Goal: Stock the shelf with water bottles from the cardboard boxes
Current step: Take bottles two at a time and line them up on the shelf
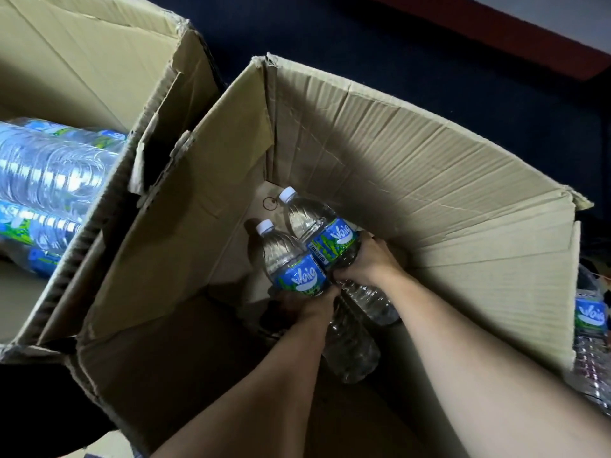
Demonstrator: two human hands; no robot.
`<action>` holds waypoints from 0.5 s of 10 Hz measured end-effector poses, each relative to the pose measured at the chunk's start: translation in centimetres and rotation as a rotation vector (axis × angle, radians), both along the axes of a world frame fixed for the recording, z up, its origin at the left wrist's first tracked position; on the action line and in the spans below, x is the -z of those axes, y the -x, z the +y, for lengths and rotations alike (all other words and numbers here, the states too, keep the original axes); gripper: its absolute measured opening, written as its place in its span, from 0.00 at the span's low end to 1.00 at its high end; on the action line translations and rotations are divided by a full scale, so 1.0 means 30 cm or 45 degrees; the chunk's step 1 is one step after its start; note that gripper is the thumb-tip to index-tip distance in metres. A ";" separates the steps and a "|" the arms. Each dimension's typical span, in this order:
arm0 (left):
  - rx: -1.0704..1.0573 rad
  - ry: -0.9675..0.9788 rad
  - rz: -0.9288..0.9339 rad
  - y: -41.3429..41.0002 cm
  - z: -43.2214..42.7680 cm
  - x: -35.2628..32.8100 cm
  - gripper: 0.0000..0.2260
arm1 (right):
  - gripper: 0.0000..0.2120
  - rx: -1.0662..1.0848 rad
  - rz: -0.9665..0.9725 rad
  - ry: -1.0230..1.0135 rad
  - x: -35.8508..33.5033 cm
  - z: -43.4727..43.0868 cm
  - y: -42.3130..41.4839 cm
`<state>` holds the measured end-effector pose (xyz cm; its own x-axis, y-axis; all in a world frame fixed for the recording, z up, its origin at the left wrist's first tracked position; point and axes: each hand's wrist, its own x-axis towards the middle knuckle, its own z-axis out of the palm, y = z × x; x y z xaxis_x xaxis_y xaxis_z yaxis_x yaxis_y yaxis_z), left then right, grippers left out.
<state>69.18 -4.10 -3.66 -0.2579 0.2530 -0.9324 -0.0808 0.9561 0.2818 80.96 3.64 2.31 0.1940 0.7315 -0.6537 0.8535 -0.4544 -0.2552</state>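
Leftmost, clear bottles (49, 180) lie stacked in a box (99, 61). At centre, inside another box (396, 153), the left hand (307, 300) grips a white-capped, blue-labelled bottle (291, 259); the right hand (370, 262) grips its twin (317, 226). Another bottle (591, 328) stands far right.

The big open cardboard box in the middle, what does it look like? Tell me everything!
The big brown corrugated cardboard box stands open on a dark floor, flaps up, walls creased and torn at the corners. Inside, nearly empty, are clear plastic water bottles with white caps and blue-green labels. The left hand grips the nearer bottle; the right hand grips the farther bottle. A second cardboard box presses against its left side.
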 end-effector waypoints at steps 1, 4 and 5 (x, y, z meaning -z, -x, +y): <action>0.066 -0.032 -0.029 0.007 0.029 0.051 0.58 | 0.46 0.043 -0.002 -0.072 -0.003 -0.023 0.014; 0.012 -0.305 0.190 0.063 0.069 -0.172 0.53 | 0.39 0.033 -0.011 -0.220 -0.128 -0.045 -0.006; -0.109 -0.357 0.021 0.054 0.058 -0.368 0.37 | 0.34 -0.035 -0.041 -0.268 -0.262 -0.031 -0.026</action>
<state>67.58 -2.37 7.36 -0.3042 0.4772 -0.8245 -0.1508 0.8305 0.5363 81.75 2.70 10.16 0.1904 0.8564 -0.4799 0.8740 -0.3705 -0.3144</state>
